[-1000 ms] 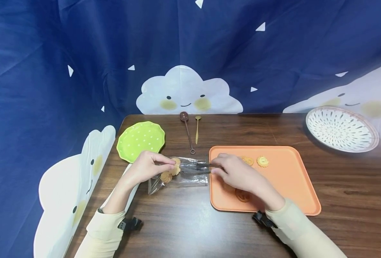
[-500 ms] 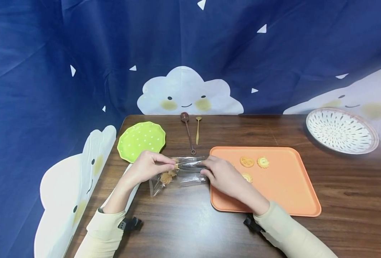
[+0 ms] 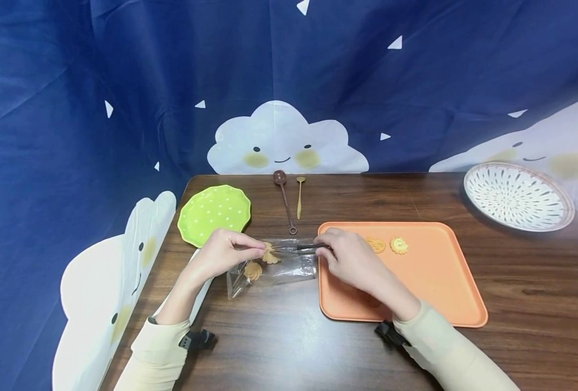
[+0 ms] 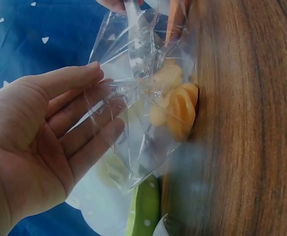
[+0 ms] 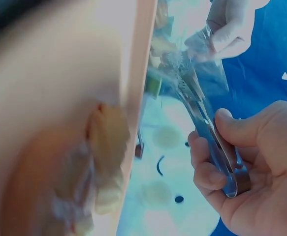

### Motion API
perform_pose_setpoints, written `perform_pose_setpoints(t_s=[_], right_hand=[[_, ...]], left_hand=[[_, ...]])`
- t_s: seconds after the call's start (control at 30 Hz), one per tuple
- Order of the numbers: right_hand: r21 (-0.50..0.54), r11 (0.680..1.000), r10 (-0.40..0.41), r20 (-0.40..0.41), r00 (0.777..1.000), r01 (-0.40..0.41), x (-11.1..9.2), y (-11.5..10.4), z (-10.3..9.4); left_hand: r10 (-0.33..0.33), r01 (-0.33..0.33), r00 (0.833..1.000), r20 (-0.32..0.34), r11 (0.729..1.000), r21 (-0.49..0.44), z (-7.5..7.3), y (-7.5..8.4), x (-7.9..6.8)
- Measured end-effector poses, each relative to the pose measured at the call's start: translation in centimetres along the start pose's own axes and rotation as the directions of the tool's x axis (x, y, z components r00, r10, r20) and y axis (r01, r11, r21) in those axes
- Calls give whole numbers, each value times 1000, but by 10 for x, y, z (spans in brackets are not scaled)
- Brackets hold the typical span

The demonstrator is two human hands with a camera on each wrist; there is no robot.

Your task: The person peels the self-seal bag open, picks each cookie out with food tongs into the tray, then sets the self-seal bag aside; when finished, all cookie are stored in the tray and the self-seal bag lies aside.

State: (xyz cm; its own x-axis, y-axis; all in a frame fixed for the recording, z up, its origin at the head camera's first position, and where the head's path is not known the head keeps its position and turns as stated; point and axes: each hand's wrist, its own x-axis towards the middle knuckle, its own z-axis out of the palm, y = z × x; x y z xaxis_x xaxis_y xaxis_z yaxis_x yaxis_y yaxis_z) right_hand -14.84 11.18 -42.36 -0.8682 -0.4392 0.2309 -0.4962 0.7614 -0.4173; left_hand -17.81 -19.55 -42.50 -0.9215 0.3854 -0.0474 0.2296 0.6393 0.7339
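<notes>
With the left hand [image 3: 222, 252], pinching the edge of a transparent plastic bag [image 3: 294, 272] between thumb and fingers; with the right hand [image 3: 352, 258], grasping metal tongs [image 3: 313, 246]. Behind both, a navy curtain [image 3: 357, 65] printed with smiling white clouds; beneath, a brown wood-grain table [image 3: 528, 271]. Under the right hand, an orange rectangular tray [image 3: 435, 282]; well beyond it, rightward, a white patterned plate [image 3: 519, 196]. Just past the left hand, a green polka-dot plate [image 3: 214, 213]. Beyond the gap between hands, a long dark-brown spoon [image 3: 286, 202] beside a shorter gold spoon [image 3: 300, 201]. Right of the right knuckles, a pretzel-shaped cookie [image 3: 377, 245] and a fluted cookie [image 3: 399, 245]. Between the hands, the bag, with bagged cookies [image 3: 253, 271] near the left fingertips. On the left, remaining fingers nearly straight; on the right, forearm slanting inward, tong tips inside the bag, grip on a cookie impossible to tell.
</notes>
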Motion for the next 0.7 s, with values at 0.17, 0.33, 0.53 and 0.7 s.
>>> perform_pose_setpoints(t_s=[0.17, 0.33, 0.53, 0.7], right_hand=[[-42, 999, -8, -4, 1000, 8, -2, 9, -15], [-79, 997, 3, -4, 1000, -3, -12, 21, -31], [-103, 995, -22, -60, 998, 16, -25, 45, -55], [-133, 991, -40, -119, 992, 24, -38, 68, -75]], left_hand=[[-2, 2, 1000, -6, 1000, -2, -1, 0, 0], [-15, 15, 1000, -12, 1000, -7, -2, 1, 0], [-17, 17, 1000, -16, 1000, -4, -2, 1, 1], [-17, 17, 1000, -19, 1000, -6, -1, 0, 1]])
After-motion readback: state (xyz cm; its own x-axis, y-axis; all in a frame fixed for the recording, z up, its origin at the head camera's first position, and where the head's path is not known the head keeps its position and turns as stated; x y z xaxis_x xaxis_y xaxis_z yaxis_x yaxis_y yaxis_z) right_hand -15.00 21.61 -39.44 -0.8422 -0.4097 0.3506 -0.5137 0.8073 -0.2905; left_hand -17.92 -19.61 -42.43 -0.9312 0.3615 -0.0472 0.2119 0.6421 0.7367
